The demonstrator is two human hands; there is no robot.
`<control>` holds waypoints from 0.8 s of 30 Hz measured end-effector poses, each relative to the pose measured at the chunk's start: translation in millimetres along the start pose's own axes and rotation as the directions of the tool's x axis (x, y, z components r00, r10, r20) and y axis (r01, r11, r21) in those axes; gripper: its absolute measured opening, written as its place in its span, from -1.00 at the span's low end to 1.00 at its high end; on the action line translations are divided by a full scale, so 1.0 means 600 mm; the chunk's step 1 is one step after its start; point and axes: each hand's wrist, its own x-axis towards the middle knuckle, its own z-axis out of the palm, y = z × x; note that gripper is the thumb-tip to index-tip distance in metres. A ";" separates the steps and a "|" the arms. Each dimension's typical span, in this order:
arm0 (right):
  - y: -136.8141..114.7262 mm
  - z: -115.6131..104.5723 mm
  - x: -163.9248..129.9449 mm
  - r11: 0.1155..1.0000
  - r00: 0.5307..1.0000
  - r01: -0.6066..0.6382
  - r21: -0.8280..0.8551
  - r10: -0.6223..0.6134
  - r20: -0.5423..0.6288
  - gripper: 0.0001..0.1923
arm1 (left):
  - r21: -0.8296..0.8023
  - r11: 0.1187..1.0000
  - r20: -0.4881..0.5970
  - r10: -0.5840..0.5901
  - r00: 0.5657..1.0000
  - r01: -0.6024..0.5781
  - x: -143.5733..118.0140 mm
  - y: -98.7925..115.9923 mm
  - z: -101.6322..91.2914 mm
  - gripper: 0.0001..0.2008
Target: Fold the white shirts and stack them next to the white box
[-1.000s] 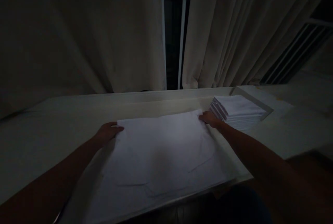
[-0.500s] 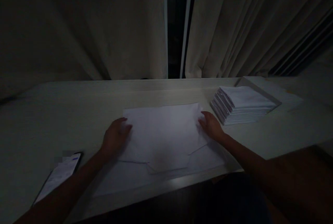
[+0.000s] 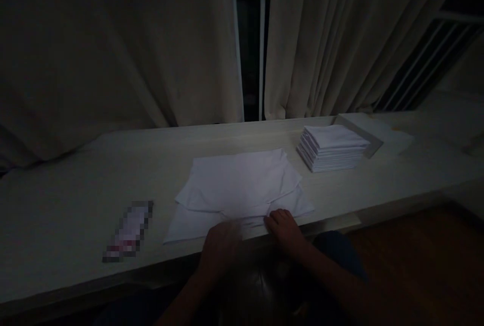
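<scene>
White cloth (image 3: 242, 184) lies folded over on the table (image 3: 56, 200), and both your hands have come back from its far corners to the near edge. Your left hand (image 3: 221, 245) and right hand (image 3: 283, 227) press there; whether they pinch it, you cannot tell. Its upper layer sits skewed, flaps showing below.

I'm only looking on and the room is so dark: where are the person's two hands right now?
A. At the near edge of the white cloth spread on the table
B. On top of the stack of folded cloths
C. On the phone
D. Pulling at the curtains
A: the left hand and right hand both sit at the near edge of the white cloth, apart from the stack of folded cloths at the right.
</scene>
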 end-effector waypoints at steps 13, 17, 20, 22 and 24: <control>-0.066 0.029 0.057 1.000 1.000 -0.023 -0.008 0.023 0.004 -0.97 | -0.100 0.995 0.009 0.004 1.000 -0.003 0.017 0.017 0.018 -0.63; -0.065 0.037 0.064 0.999 0.999 -0.039 0.025 0.039 -0.018 -0.98 | -0.110 0.994 0.023 -0.002 1.000 0.005 0.022 0.018 0.010 -0.65; -0.067 0.045 0.071 0.997 0.998 -0.053 0.057 0.055 -0.034 -0.98 | -0.114 0.993 0.043 0.007 0.999 -0.002 0.021 0.016 0.010 -0.65; -0.068 0.050 0.074 0.997 0.999 -0.045 0.060 0.046 -0.015 -0.98 | -0.116 0.993 0.052 0.023 0.998 -0.017 0.017 0.012 0.015 -0.63; -0.070 0.053 0.073 0.998 0.999 -0.031 0.056 0.030 0.015 -0.97 | -0.116 0.992 0.047 0.046 0.998 -0.040 0.011 0.006 0.025 -0.60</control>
